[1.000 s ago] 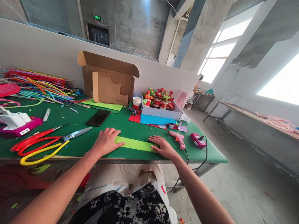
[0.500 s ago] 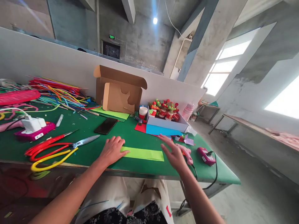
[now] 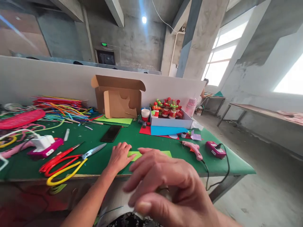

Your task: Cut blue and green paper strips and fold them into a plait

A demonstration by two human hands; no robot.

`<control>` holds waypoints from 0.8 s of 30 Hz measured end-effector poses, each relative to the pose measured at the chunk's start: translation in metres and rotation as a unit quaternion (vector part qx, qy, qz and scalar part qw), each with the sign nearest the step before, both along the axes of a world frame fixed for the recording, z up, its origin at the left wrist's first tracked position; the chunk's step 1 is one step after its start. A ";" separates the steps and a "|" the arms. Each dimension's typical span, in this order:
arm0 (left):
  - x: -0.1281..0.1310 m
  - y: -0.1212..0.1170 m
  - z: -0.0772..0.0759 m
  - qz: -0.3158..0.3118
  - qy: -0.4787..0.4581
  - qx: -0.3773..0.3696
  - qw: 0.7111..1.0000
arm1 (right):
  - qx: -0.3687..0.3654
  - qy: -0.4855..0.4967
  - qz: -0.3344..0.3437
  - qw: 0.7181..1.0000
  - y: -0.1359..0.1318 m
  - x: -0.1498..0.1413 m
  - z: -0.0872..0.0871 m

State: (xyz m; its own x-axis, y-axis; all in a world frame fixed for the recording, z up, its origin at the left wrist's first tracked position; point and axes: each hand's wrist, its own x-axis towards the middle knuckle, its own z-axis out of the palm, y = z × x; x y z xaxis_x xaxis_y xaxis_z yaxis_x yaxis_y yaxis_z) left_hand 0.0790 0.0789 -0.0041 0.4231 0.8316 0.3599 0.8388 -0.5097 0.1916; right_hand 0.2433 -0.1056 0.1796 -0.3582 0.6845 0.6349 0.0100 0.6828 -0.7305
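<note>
Head view shows green strip (image 3: 167, 153) extending from beneath left hand (image 3: 121, 155), grip open; right hand (image 3: 176, 183) loosely open.

The surface (image 3: 94, 164) looks smooth, with a soft sheen; the scissors (image 3: 94, 150) pair shiny metal blades with glossy plastic-looking handles; the phone (image 3: 111, 133) is dark and glossy; the strip (image 3: 165, 153) and blue sheet (image 3: 168, 130) look like matt paper; the carton (image 3: 120, 104) is matt brown cardboard, torn rough at its cutout; the glue gun (image 3: 193, 149) and power strip (image 3: 215, 149) look like smooth plastic; the bottle (image 3: 190, 107) is see-through pink plastic; the pillar (image 3: 207, 37) is rough, matt concrete.
</note>
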 end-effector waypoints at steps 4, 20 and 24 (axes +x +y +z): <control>0.000 0.000 0.003 0.028 0.022 -0.023 0.999 | 0.011 -0.097 -0.044 0.994 0.038 0.007 -0.056; -0.018 0.014 0.017 -0.032 0.054 -0.150 0.987 | -0.045 -0.422 -0.285 0.860 0.090 0.093 -0.182; -0.014 0.011 0.019 -0.071 0.040 -0.140 0.987 | -0.051 -0.413 -0.317 0.852 0.095 0.091 -0.186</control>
